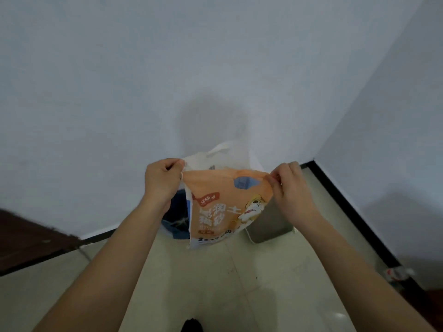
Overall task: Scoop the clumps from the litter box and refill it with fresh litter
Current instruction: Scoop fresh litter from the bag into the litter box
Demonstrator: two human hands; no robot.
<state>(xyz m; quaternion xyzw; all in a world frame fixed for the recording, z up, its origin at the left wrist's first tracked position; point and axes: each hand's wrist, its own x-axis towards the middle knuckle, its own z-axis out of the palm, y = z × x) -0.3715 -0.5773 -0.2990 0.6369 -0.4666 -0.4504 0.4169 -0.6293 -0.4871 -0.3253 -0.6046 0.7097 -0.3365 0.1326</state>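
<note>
- In the corner, seen from the head cam: an orange litter bag [223,207] is held up off the tiled floor [215,283], upright, in front of the white wall [167,68].
- The bag's top left corner is pinched tight by the left hand [161,180], fingers closed on the edge.
- The top right corner is clamped the same way by the right hand [291,185], so the mouth is stretched between the 2 hands.
- A cut-out handle is visible in the orange front panel, and a white back panel is seen sticking up behind it.
- Behind the bag, a blue bin [176,219] is partly hidden on the left.
- A grey litter box [271,226] is seen on the floor to the right, mostly blocked by the bag; its contents can't be made out.
- Some crumpled wrapper [399,273] is left by the black baseboard [354,212], well apart.
</note>
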